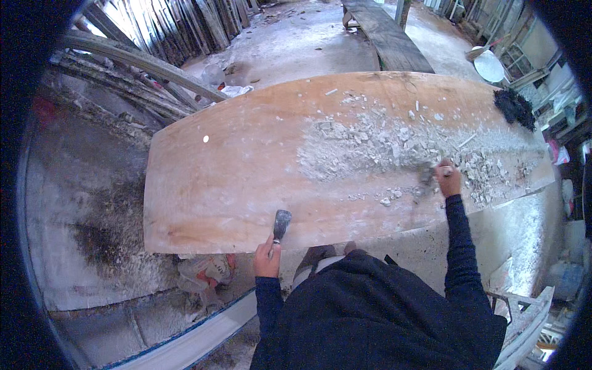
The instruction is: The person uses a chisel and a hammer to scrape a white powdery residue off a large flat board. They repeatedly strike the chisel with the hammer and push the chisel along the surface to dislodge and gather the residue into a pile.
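A wooden board (228, 179) lies in front of me, with a heap of broken white plaster-like flakes and powder (364, 142) over its middle and right. Near the board's front edge, my left hand (267, 258) is closed round the handle of a putty knife (282, 223), its flat blade tilted up and away from me. Farther right, my right hand (449, 179) is closed round a scraper (427, 174) at the near side of the flakes. Motion smears that tool, and its exact shape is unclear.
A black bristly bundle (515, 110) rests at the board's far right. Beyond the board stands a long dark bench (394, 37). Wooden poles (123, 86) are stacked at the far left. A white round basin (489, 65) sits at far right; a crumpled bag (206, 274) lies below the front edge.
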The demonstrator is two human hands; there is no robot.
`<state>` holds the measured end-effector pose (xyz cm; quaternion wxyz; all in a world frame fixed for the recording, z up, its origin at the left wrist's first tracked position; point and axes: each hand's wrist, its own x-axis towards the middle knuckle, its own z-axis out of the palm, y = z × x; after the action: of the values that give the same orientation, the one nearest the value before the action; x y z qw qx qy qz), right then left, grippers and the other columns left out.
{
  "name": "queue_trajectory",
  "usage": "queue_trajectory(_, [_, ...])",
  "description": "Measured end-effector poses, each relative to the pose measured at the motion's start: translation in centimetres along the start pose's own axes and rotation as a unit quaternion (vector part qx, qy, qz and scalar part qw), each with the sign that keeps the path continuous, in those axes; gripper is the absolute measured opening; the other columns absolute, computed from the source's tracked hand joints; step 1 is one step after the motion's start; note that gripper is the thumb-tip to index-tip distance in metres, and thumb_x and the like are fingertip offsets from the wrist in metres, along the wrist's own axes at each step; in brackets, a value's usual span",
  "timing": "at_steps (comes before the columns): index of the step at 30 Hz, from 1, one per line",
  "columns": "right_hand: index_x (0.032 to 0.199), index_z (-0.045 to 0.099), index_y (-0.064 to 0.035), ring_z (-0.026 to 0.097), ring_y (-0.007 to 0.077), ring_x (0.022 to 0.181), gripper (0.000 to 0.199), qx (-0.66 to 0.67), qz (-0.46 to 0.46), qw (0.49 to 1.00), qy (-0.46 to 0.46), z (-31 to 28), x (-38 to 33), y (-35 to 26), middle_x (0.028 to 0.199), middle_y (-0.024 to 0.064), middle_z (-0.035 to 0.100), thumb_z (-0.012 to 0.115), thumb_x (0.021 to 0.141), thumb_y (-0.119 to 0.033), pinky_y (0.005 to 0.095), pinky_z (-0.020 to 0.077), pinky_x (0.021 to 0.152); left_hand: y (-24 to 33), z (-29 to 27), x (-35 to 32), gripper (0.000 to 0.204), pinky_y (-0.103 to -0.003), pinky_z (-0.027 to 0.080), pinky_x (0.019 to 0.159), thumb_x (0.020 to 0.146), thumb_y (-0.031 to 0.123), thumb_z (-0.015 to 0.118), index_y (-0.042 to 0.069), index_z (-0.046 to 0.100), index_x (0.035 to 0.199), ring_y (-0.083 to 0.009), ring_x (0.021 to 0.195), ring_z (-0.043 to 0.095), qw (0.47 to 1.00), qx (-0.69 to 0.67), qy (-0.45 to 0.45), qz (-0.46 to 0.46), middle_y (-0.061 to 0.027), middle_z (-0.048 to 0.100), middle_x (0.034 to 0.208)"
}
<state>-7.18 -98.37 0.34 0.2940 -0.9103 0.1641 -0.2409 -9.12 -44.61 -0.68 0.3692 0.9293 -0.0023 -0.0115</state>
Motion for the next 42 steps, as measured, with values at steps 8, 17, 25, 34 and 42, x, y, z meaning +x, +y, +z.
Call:
queue_trajectory(8, [0.063,0.054,-0.0022,0.056,0.0180,0.061,0.017,0.078,-0.032,0.996,0.029,1.7,-2.4,-7.4,0.066,0.0073,0.058,0.052,0.078,-0.010,0.0284,0.0439,0.054,1.6,-1.1,4.2,0.039,-0.032,0.043,0.064,0.075,0.018,0.060,0.009,0.055,0.112,-0.0222,0.069,0.053,0.999,-0.013,-0.030,0.005,-0.0096,0.053,0.074])
queue_trajectory(17, [0.077,0.056,-0.0042,0.051,0.0065,0.059,0.014,0.309,0.058,0.918,-0.243,15.0,-9.0,-17.6,0.066,0.0000,0.055,0.063,0.076,-0.017,0.0219,0.0418,0.052,0.8,-1.5,6.4,0.038,-0.031,0.043,0.063,0.075,0.016,0.060,0.008,0.055,0.112,-0.0212,0.069,0.053,0.997,-0.072,-0.030,-0.003,-0.0099,0.052,0.074])
queue_trajectory(25, [0.077,0.056,-0.0053,0.053,0.0090,0.060,0.011,0.032,0.066,0.995,-0.070,0.2,-2.9,-3.2,0.066,0.0016,0.057,0.060,0.075,-0.015,0.0240,0.0423,0.054,-1.0,-3.0,4.7,0.039,-0.030,0.043,0.064,0.075,0.015,0.060,0.008,0.055,0.112,-0.0197,0.070,0.053,0.999,-0.003,-0.004,-0.034,-0.0094,0.052,0.075])
queue_trajectory(34, [0.071,0.056,-0.0047,0.053,0.0076,0.066,0.010,0.249,0.085,0.953,-0.149,8.9,-5.0,-16.2,0.067,0.0011,0.057,0.063,0.073,-0.012,0.0242,0.0421,0.058,-5.0,-5.6,3.0,0.041,-0.030,0.043,0.068,0.074,0.013,0.059,0.008,0.054,0.114,-0.0210,0.073,0.053,0.991,-0.014,0.054,-0.124,-0.0104,0.054,0.081])
queue_trajectory(42, [0.080,0.059,-0.0065,0.056,0.0097,0.064,0.016,0.329,-0.083,0.884,-0.322,23.7,-10.1,-28.9,0.068,0.0051,0.060,0.065,0.074,-0.020,0.0258,0.0448,0.058,-4.8,-6.0,3.7,0.041,-0.030,0.043,0.070,0.074,0.013,0.060,0.007,0.053,0.114,-0.0207,0.076,0.054,0.993,-0.042,0.068,-0.086,-0.0105,0.056,0.082])
